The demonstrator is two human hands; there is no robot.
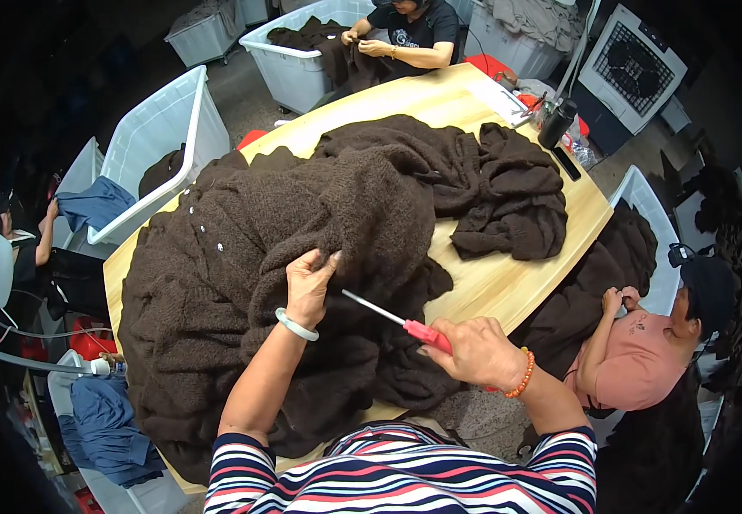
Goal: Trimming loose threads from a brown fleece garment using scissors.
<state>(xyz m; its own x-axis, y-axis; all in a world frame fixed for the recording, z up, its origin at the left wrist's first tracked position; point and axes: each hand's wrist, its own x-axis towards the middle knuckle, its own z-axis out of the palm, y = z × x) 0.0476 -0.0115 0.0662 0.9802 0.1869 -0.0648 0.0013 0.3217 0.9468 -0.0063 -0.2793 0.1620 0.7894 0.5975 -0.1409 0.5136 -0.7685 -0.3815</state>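
A big heap of dark brown fuzzy fabric (217, 283) covers much of the wooden table in front of me. My left hand (306, 287), with a pale bangle at the wrist, pinches a fold of this fabric between thumb and fingers. In my right hand (478, 351) is a red-handled tool (426, 336) with a thin straight metal shaft, its fingers closed round the handle. The shaft points up and left toward my left hand, its tip apart from those fingers. A few small white specks lie on the fabric left of my hand.
The table (499, 291) shows bare wood around a second brown fabric pile (516, 206). At its far right stand a black bottle (557, 124) and a phone (566, 163). White bins (161, 146) surround it. Co-workers sit at the far side, right (636, 360) and left.
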